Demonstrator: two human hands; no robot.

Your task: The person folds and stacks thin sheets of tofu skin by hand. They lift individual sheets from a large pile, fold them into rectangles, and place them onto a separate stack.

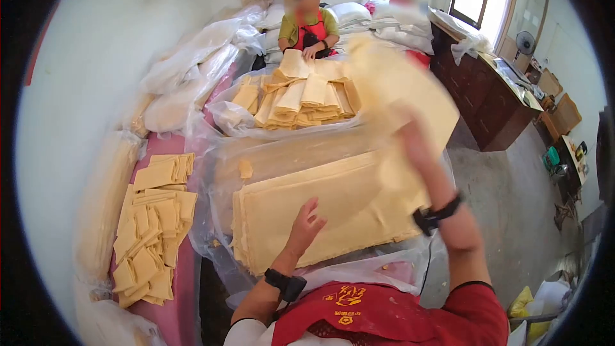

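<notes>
A large, pale yellow tofu sheet [419,86] is raised in the air on the right, blurred by motion. My right hand [410,131] is at it and seems to grip it, though the fingers are smeared. Below lies a stack of similar wide sheets [307,198] on the plastic-covered table, with uneven edges at its left side. My left hand [306,227] hovers over the front of this stack, fingers apart and holding nothing. A small torn scrap [245,168] rests on the plastic just behind the stack.
Across the table a person in a red apron [311,29] handles a heap of folded sheets [307,96] in a plastic-lined container. More folded pieces [157,218] lie on a pink surface at left. White sacks [349,13] fill the back; a dark wooden cabinet [480,96] stands right.
</notes>
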